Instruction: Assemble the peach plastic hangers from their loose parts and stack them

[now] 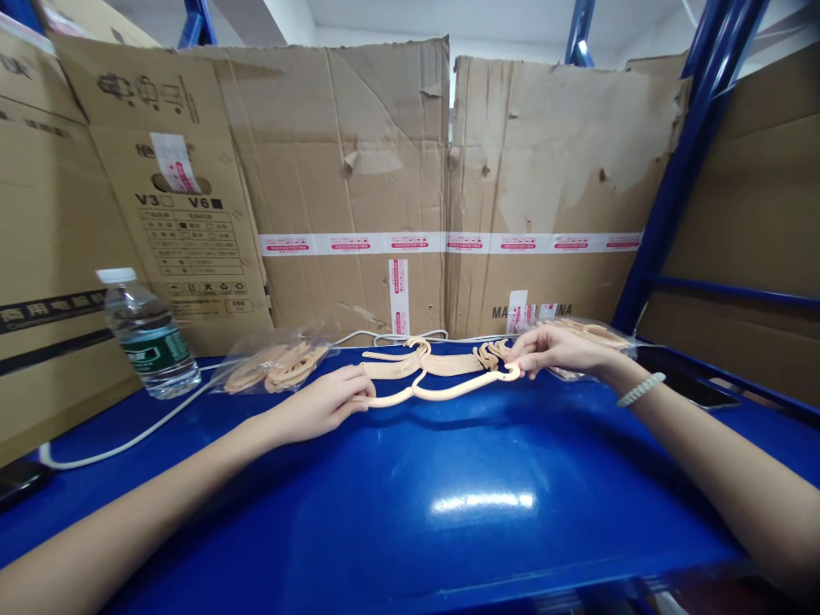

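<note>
Two hands: the left hand [336,399] pinches one end of a hanger [461,392] between thumb and fingers; the right hand [544,350] pinches the other end, fingertips closed on its curled tip.
Hanger: stretched between the hands, its middle lying in the gap between them, hook up, a shadow on the blue surface below it.
Hanger shape: pale beige, smooth, slim, with two bowed arms meeting at the neck and a small curl at the right end; it looks like plastic.
Bracelet: a pale, twisted-looking band [641,389] around the right wrist.
Stack: more beige hangers [452,365] lie just behind the held one, packed together, their curled ends bunched near the right hand.
Bags: a clear, crinkled bag [298,366] with beige pieces lies beyond the left hand; another bag [595,335] lies behind the right hand, partly hidden.
Table: glossy blue top [384,512] with a bright glare patch.
Bottle: clear plastic [154,350], white cap, green label, upright at the left.
Cord: white, smooth cable [115,457] curving past the bottle.
Boxes: tall brown cardboard [346,171], creased and scuffed, crossed by white tape [410,243] with red print.
Frame: shiny blue metal post [679,162] slanting up at the right.
</note>
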